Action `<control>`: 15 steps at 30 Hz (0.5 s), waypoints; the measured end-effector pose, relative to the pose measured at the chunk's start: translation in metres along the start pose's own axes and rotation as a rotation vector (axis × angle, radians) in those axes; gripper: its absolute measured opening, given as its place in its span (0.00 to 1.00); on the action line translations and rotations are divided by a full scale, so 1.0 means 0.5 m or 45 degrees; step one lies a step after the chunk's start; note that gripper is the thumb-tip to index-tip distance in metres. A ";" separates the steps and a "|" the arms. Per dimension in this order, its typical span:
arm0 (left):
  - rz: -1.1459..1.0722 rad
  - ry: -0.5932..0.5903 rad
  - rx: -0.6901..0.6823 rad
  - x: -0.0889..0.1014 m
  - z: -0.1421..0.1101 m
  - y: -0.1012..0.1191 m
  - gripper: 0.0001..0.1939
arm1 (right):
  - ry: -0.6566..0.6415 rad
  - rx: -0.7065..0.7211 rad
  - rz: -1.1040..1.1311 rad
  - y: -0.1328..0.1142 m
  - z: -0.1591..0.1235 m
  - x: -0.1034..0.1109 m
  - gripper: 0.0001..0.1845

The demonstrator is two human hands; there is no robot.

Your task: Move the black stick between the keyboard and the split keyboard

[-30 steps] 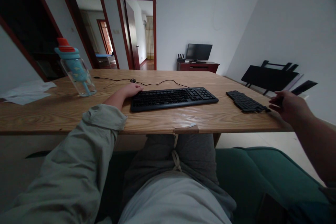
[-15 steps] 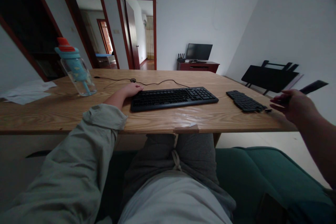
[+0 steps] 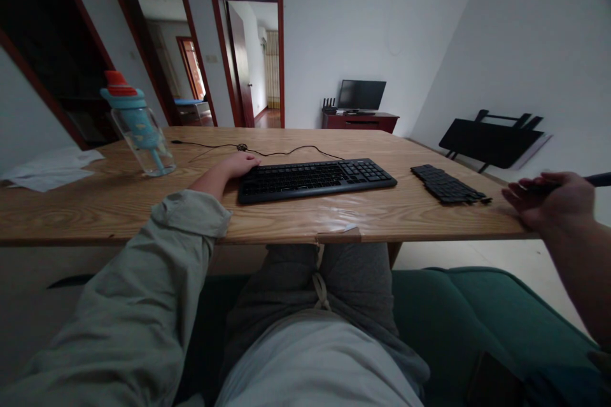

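A black keyboard (image 3: 315, 180) lies flat at mid-frame, black keys (image 3: 447, 185) clustered flat right of centre, a dark tool (image 3: 599, 180) nearly level at the right edge.

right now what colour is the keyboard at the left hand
The keyboard is black; it shows best in the head view, the only one.

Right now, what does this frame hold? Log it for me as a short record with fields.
Left hand: at the left end of the black keyboard
Right hand: holding a dark slim object, cut off by the frame edge
Right of keyboard: dark key-like pieces, grouped on the wooden table
Behind keyboard: thin black cable
Table's left side: clear bottle, white papers
Background: monitor on a reddish cabinet
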State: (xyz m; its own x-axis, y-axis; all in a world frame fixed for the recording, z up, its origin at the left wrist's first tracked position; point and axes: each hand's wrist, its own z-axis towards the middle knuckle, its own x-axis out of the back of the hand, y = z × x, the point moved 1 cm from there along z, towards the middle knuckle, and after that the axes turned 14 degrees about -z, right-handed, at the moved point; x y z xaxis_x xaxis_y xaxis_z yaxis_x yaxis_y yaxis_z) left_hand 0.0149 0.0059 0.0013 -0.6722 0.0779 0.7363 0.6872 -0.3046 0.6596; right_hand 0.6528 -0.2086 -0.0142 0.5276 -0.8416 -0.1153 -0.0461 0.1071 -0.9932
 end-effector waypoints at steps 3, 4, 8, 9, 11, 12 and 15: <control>-0.005 0.019 0.009 0.000 -0.004 0.005 0.16 | 0.074 0.023 -0.038 -0.019 -0.019 0.009 0.10; -0.006 0.023 0.008 -0.001 -0.005 0.006 0.16 | 0.102 0.108 -0.174 -0.025 -0.022 0.015 0.10; -0.024 0.025 0.009 -0.001 -0.005 0.006 0.16 | 0.024 0.668 -1.227 -0.034 0.003 0.038 0.05; -0.031 0.025 0.008 -0.001 -0.004 0.006 0.16 | -0.060 0.760 -1.428 -0.031 0.016 0.040 0.07; -0.041 0.028 0.004 0.000 -0.003 0.005 0.15 | -0.203 0.826 -1.640 -0.020 0.041 0.044 0.14; -0.042 0.027 0.001 0.000 -0.003 0.005 0.15 | -0.263 0.819 -1.681 -0.014 0.051 0.044 0.17; -0.033 0.025 -0.002 -0.001 -0.004 0.006 0.15 | -0.377 0.677 -1.719 0.003 0.065 0.045 0.20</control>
State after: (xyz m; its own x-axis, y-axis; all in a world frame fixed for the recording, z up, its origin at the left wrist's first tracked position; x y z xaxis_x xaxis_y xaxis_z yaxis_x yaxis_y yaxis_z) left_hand 0.0166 0.0029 0.0027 -0.6949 0.0671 0.7160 0.6692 -0.3043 0.6780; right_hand 0.6923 -0.2100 -0.0177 0.0701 -0.3307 0.9411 0.8830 -0.4183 -0.2127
